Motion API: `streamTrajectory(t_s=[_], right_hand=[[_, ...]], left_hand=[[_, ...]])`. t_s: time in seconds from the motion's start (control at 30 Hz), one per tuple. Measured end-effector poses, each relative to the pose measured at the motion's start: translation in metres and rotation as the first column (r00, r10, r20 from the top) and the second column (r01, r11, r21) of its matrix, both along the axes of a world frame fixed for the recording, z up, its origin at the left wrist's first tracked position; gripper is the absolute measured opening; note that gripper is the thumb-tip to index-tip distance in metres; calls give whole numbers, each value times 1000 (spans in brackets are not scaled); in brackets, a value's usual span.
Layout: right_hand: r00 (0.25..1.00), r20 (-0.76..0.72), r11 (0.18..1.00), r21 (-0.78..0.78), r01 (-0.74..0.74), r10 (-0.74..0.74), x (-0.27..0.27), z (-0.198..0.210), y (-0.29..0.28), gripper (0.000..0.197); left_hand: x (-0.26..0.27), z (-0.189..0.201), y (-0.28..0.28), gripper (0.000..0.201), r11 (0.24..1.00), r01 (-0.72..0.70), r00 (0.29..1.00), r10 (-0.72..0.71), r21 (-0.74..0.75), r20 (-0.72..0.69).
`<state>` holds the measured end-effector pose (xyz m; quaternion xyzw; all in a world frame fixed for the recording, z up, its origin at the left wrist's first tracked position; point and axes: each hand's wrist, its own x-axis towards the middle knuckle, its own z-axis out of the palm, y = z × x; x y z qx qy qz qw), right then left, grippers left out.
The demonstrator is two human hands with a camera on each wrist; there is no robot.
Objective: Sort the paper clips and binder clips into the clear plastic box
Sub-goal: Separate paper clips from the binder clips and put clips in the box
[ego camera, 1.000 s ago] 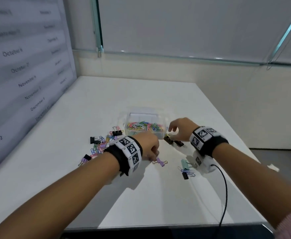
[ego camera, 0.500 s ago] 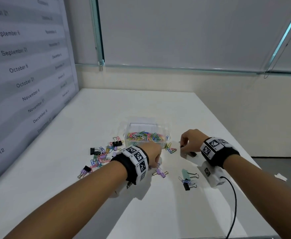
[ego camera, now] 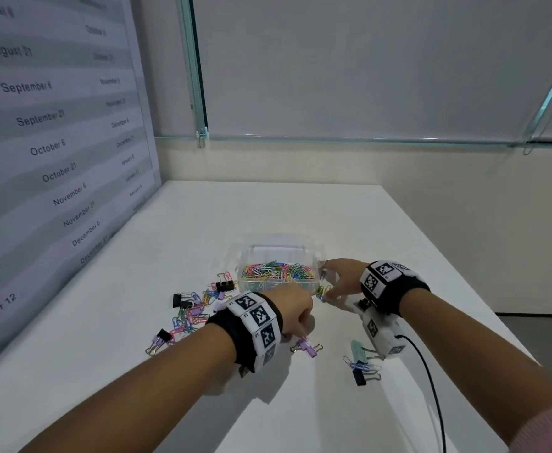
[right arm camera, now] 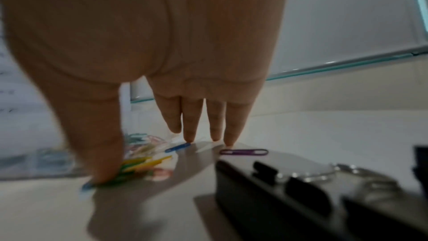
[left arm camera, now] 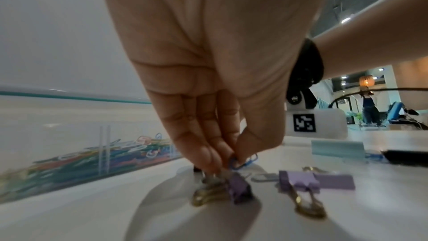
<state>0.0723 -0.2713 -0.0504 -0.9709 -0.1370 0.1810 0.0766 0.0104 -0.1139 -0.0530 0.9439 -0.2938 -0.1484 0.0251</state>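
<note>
1. Left hand (left arm camera: 208, 72) fingertips (left arm camera: 208, 158) were bunched, pinching a thin blue wire paper clip (left arm camera: 243, 162) above a matte purple binder clip (left arm camera: 239, 188).
2. Right hand (right arm camera: 143, 43) fingers (right arm camera: 192, 122) were straight and spread, tips on the smooth white table (right arm camera: 324, 135); thumb pressed glossy coloured paper clips (right arm camera: 139, 168).
3. Clear plastic box (ego camera: 279, 279), filled with paper clips, sat just beyond both hands.
</note>
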Motion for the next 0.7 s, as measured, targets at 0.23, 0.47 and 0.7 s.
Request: streamTrajectory(t_s=[0.23, 0.47, 0.7], right_hand=[[992, 110, 998, 22, -61, 58, -24, -7, -3, 34], [971, 170, 986, -32, -163, 167, -42, -9, 3, 26], [973, 178, 986, 54, -156, 144, -50, -8, 5, 18]], left_hand=[[15, 26, 21, 19, 951, -149, 965, 199, -270, 169], [29, 27, 42, 29, 924, -301, 919, 347, -235, 188], [9, 15, 23, 24, 975, -66, 994, 84, -214, 74]])
